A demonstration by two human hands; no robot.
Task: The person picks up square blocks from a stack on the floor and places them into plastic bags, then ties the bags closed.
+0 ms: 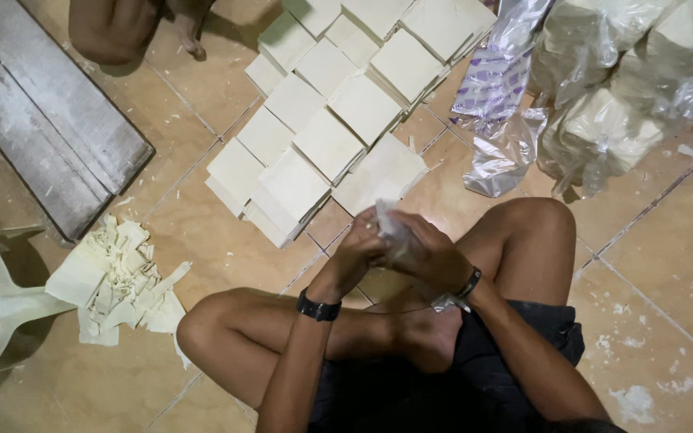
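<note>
Thin clear plastic bag (388, 226), crumpled, pinched between both hands above the crossed legs, a little above the floor tiles (226, 256). Left hand (358, 250) curled closed around its lower part, fingers folded inward; right hand (431, 252) likewise closed over the other side, thumb and fingers pressing the film. Whether the mouth of the bag is already parted: cannot tell, hidden between the fingers.

Probably best done by rubbing the two film layers apart between thumb and forefinger, gripping lightly so the plastic does not tear, and keeping the opening turned upward.

Black wristband (318, 309) on the left wrist, another dark band (468, 282) on the right. Just ahead of the hands, a spread of pale square stacks (326, 120) laid in overlapping rows across the tiles, the nearest stack close to the knuckles but apart from them. To the right, filled clear bags (619, 96) heaped together, with loose empty plastic (499, 88) beside them. To the left, a heap of pale offcuts (118, 277), and farther off a grey wooden board (50, 112). At the top edge, part of another person's leg (122, 28).
</note>
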